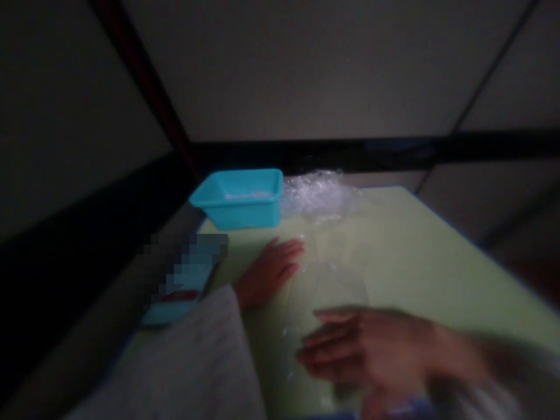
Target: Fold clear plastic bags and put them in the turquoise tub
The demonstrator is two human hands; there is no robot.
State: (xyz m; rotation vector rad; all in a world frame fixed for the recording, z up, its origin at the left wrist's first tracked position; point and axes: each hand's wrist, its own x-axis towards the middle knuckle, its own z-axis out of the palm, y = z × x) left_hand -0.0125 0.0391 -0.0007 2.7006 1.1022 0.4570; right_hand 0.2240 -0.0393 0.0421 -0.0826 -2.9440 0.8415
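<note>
Nearest the camera, the person's bare right hand [385, 347] shows at the lower right, blurred, its fingers straight and side by side, closed on nothing visible; whether it touches the surface below cannot be told. The clear, thin plastic sheet [335, 283] lies flat on the table between the two hands, its outline faint and running beneath the right fingers. The bare left hand [273, 268], palm down with fingers extended and thumb apart, reaches the sheet's left edge; a grip is not evident. A grey textured sleeve [192, 356] covers the left forearm. Left of that hand lies a flat, light-blue rectangular item [170, 313] with a red strip, partly pixelated. Beyond stands a turquoise rectangular plastic bin [249, 216], contents indistinct, with a crumpled heap of clear plastic [317, 195] immediately to its right. All rest on a yellow-green, blue-edged table [415, 251]; grey wall panels [306, 76] stand behind.
</note>
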